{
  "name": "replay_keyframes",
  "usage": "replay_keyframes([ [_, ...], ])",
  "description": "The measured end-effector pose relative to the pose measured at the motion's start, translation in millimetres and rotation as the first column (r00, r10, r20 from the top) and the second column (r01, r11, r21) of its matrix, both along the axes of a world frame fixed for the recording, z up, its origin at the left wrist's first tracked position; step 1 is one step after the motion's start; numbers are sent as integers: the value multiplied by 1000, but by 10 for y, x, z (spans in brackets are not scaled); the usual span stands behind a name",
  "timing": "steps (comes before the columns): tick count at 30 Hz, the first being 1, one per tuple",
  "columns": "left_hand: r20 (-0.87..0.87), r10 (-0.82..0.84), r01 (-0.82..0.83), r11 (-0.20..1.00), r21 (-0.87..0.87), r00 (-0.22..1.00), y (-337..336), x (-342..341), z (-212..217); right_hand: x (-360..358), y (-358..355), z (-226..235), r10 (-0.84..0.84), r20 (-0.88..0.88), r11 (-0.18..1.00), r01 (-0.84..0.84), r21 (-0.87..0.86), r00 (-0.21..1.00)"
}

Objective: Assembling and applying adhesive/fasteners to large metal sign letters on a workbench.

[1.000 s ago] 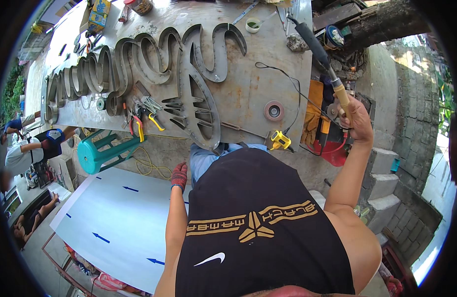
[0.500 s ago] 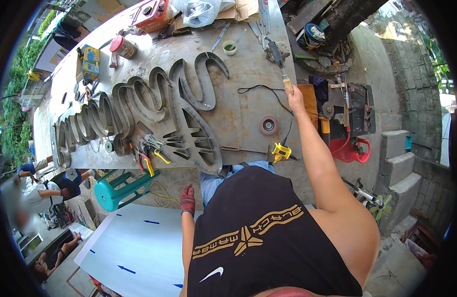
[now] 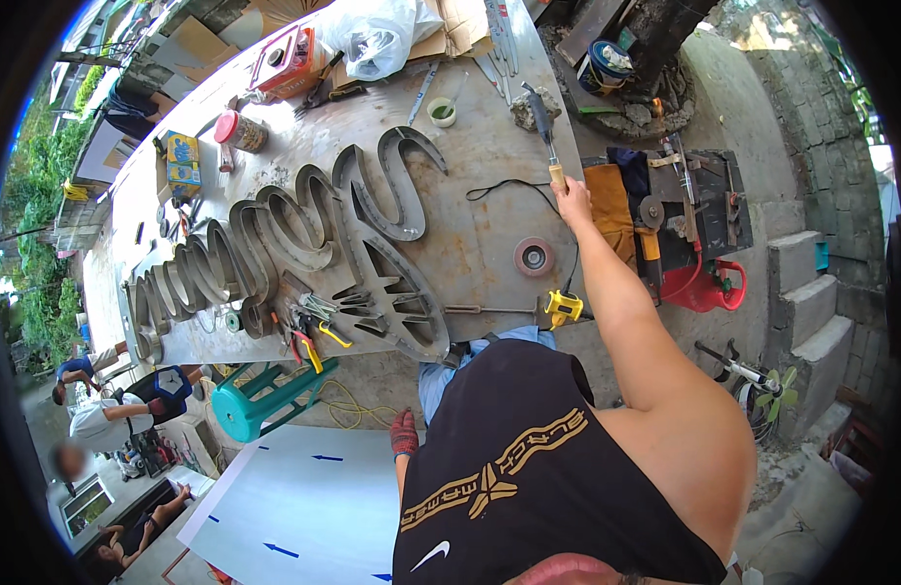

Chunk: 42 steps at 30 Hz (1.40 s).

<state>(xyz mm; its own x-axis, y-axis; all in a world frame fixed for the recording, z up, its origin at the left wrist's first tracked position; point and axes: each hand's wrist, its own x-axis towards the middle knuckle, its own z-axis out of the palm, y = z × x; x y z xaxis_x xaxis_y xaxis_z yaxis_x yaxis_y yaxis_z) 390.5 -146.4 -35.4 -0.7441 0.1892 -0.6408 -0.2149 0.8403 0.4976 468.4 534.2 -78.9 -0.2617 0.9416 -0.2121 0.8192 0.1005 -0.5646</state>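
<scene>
My right hand (image 3: 572, 203), bare, is closed around the wooden handle of a soldering iron (image 3: 556, 176), arm stretched out to the table's right edge. The iron's dark metal head points away from me, beside a grey lump of stone (image 3: 524, 112). A black cord (image 3: 504, 182) lies on the metal-topped table (image 3: 489, 219) near my hand. To the left stands a large lettering form of bent sheet-metal strips (image 3: 428, 310). My left hand (image 3: 404, 434), in a red and grey glove, hangs low beside me, off the table, its fingers loosely extended with nothing seen in them.
Pliers (image 3: 314, 351), an abrasive disc (image 3: 534, 256) and a yellow device (image 3: 564, 308) lie along the near edge. A teal stool (image 3: 238, 414) and a white sheet (image 3: 304, 507) are at my left. On the right are an angle grinder (image 3: 650, 219) and a red tank (image 3: 714, 288). People are at far left.
My right hand has drawn slightly nearer my body with the soldering iron, still gripping it. The view has shifted, so the table and lettering sit lower and my gloved left hand appears further right.
</scene>
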Motion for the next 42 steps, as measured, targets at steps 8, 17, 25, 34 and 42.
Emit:
replay_keyframes([
  [8,59,122,-129,985,117,991,-15,-159,-73,-61,-154,272,-190,-10,965,189,184,982],
  [17,151,-104,99,994,40,983,-208,-557,-497,667,-1459,1047,119,-173,888,-27,458,978],
  [25,24,-251,247,962,116,968,-192,-1104,-473,1762,-3532,1164,62,-121,968,-30,248,991],
  [34,-608,-166,473,792,387,776,1759,-1742,145,3695,-5345,483,-233,218,824,311,-474,948],
  [42,-702,-692,761,545,-353,169,3504,-1991,745,3995,-6134,745,-594,65,703,557,-443,802],
])
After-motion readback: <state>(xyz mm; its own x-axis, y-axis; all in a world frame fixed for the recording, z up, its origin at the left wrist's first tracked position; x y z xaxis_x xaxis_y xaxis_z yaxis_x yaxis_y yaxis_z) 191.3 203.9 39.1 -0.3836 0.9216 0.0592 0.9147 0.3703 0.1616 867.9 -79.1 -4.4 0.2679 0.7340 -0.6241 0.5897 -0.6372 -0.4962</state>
